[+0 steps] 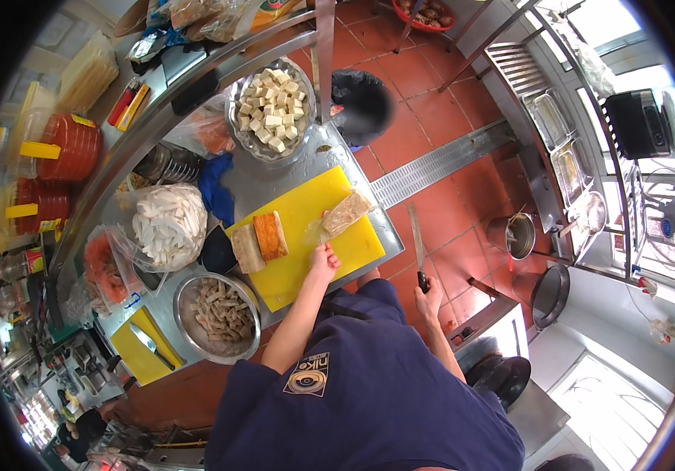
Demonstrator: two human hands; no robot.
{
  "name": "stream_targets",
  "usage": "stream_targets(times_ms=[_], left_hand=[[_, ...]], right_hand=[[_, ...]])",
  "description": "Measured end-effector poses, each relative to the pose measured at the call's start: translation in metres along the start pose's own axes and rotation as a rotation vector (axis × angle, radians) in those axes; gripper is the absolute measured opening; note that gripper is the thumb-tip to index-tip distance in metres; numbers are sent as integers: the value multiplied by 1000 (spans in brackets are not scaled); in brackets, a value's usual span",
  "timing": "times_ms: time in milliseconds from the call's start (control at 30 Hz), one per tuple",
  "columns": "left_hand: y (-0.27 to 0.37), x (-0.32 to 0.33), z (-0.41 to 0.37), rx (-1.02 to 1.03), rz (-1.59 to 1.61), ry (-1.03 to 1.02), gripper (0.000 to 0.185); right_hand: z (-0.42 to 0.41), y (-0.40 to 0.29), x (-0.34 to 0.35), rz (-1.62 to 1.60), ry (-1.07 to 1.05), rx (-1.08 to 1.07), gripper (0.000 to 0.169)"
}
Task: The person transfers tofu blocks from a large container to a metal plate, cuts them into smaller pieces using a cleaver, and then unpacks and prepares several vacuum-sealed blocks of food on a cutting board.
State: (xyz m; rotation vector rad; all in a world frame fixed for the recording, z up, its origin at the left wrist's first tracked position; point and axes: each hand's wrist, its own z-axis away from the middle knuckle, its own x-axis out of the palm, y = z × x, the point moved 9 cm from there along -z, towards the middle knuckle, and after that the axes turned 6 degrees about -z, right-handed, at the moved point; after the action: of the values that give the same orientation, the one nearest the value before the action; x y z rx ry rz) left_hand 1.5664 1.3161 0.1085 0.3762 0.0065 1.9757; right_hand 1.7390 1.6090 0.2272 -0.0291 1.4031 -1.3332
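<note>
A long knife (417, 250) is held by its black handle in my right hand (429, 298), out past the table edge over the floor, blade pointing away from me. My left hand (325, 262) is at the near side of a yellow cutting board (290, 282), fingers curled on the loose end of a clear plastic wrapper (314, 233). That wrapper belongs to a pale, brownish block (347, 213) on the right of the board. Left of it, an orange-topped block (271, 235) leans against a beige block (248, 248), both unwrapped.
A metal bowl (310, 126) of white cubes stands at the back, another bowl (179, 318) of cut strips at the left. Beside them are a bag of white slices (169, 221) and a second knife (147, 338) on a smaller board. A black-lined bin (349, 82) stands beyond the steel table.
</note>
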Motion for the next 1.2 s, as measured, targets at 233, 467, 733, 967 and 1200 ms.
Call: stream_targets(times_ms=[233, 467, 733, 967, 1200], left_hand=[[14, -44, 11, 105, -451, -3, 32], [71, -18, 46, 636, -713, 167, 27], [57, -42, 17, 407, -635, 195, 30], [50, -48, 25, 382, -714, 254, 29], [54, -59, 8, 411, -913, 320, 32]], right_hand=[[11, -37, 17, -63, -134, -37, 24], [27, -113, 52, -75, -281, -285, 21], [46, -145, 117, 253, -557, -430, 29], [48, -152, 127, 349, -574, -442, 28], [41, -155, 149, 418, -586, -472, 22]])
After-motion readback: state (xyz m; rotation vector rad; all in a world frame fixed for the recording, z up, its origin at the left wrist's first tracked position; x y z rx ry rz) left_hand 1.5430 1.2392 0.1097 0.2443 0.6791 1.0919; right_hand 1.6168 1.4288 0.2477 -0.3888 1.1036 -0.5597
